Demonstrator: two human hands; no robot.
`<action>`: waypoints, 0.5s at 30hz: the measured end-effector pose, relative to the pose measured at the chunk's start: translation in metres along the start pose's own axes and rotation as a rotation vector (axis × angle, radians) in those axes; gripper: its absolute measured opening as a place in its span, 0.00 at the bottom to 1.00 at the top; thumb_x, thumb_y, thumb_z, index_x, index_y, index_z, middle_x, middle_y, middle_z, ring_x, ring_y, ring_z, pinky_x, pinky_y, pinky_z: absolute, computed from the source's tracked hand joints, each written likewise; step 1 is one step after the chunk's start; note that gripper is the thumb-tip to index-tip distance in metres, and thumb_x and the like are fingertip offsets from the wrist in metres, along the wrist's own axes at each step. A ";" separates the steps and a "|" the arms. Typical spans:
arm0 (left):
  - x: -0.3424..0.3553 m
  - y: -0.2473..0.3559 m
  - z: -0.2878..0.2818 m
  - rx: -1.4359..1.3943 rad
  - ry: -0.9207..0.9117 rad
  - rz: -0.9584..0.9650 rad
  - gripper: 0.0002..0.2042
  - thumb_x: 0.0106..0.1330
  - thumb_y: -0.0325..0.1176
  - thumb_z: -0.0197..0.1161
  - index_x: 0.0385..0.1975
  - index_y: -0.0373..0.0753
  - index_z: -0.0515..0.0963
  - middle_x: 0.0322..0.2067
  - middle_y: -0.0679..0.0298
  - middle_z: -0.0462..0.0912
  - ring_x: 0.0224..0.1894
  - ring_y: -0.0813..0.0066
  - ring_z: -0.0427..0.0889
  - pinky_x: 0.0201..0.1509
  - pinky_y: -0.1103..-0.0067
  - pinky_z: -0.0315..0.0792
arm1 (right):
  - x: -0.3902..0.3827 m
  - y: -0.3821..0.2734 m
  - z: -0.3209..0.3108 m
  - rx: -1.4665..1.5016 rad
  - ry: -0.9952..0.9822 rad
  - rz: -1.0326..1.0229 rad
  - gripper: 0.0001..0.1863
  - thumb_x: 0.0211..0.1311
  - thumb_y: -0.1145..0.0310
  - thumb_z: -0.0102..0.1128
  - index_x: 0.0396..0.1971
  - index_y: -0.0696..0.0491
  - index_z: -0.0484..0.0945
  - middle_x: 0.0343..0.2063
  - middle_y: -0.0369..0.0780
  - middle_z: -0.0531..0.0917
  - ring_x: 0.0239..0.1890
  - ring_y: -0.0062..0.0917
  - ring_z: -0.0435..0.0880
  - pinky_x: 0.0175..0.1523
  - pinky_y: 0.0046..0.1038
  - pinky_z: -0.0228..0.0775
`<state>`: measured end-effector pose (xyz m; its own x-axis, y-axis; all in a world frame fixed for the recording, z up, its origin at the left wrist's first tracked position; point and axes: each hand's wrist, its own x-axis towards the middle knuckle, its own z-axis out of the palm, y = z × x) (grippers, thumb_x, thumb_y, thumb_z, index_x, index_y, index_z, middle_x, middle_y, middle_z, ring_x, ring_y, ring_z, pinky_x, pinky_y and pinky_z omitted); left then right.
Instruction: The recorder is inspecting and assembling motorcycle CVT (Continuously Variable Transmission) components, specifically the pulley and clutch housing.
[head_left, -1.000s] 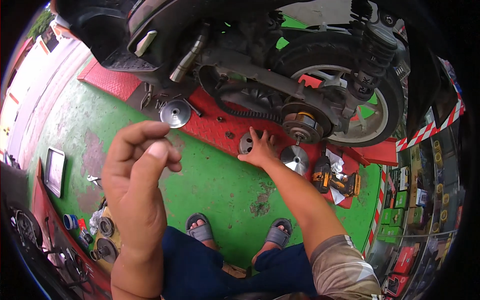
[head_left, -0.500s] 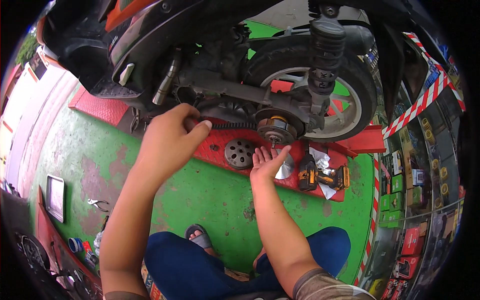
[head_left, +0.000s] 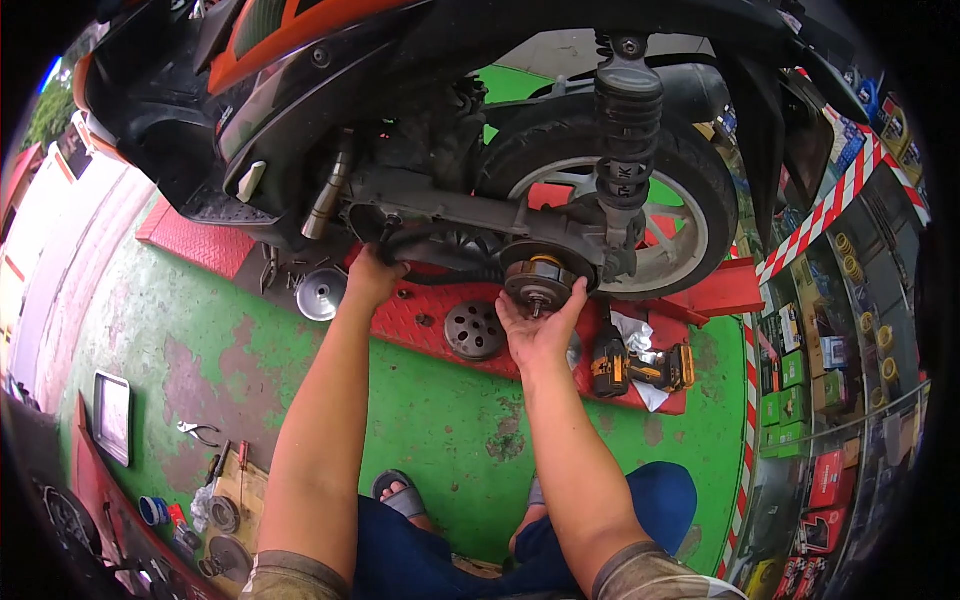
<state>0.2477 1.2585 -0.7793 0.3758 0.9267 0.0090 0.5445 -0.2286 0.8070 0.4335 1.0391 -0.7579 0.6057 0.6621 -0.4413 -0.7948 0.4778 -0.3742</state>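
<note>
My left hand (head_left: 372, 276) is closed on the black drive belt (head_left: 478, 276) at the front of the scooter's open transmission case. My right hand (head_left: 535, 328) cups the dark clutch pulley assembly (head_left: 540, 276) from below, its thumb up along the right side. The assembly sits on a shaft beside the rear wheel (head_left: 700, 235). Just left of my right hand lies a dark clutch bell with holes (head_left: 472, 330) on the red ramp (head_left: 400, 315). A silver disc (head_left: 320, 295) lies near my left hand.
A yellow-black power drill (head_left: 640, 372) lies on a white rag at the ramp's right. Pliers (head_left: 197, 432), a metal tray (head_left: 112, 418) and several tools and parts are at the lower left. A glass display case (head_left: 830, 420) and striped tape line the right side.
Both my hands have moved to the transmission: my left hand went forward onto the belt, my right hand rose from its open, palm-up position to grip the clutch assembly.
</note>
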 end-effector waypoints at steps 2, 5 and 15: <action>0.005 -0.002 0.006 0.016 0.041 0.009 0.33 0.54 0.41 0.76 0.58 0.32 0.76 0.51 0.44 0.85 0.57 0.48 0.83 0.60 0.64 0.76 | 0.002 0.002 0.002 0.013 -0.022 -0.033 0.55 0.54 0.28 0.65 0.70 0.54 0.59 0.63 0.52 0.67 0.61 0.52 0.73 0.69 0.53 0.66; 0.012 -0.012 0.010 0.027 0.144 0.064 0.30 0.55 0.40 0.75 0.56 0.33 0.77 0.50 0.44 0.85 0.56 0.46 0.83 0.58 0.62 0.76 | 0.003 0.006 0.008 0.066 -0.009 -0.062 0.51 0.56 0.31 0.65 0.68 0.53 0.62 0.61 0.51 0.70 0.60 0.49 0.75 0.67 0.51 0.70; 0.014 -0.023 0.025 -0.048 0.196 0.101 0.18 0.62 0.37 0.70 0.47 0.34 0.79 0.40 0.48 0.86 0.44 0.50 0.86 0.49 0.63 0.76 | -0.023 0.022 -0.016 0.030 0.024 -0.140 0.47 0.58 0.31 0.63 0.64 0.53 0.65 0.57 0.47 0.73 0.53 0.41 0.78 0.59 0.45 0.75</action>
<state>0.2591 1.2692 -0.8123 0.2716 0.9410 0.2019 0.4736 -0.3133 0.8231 0.4029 1.0253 -0.7689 0.7113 0.5736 -0.4063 -0.7029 0.5817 -0.4094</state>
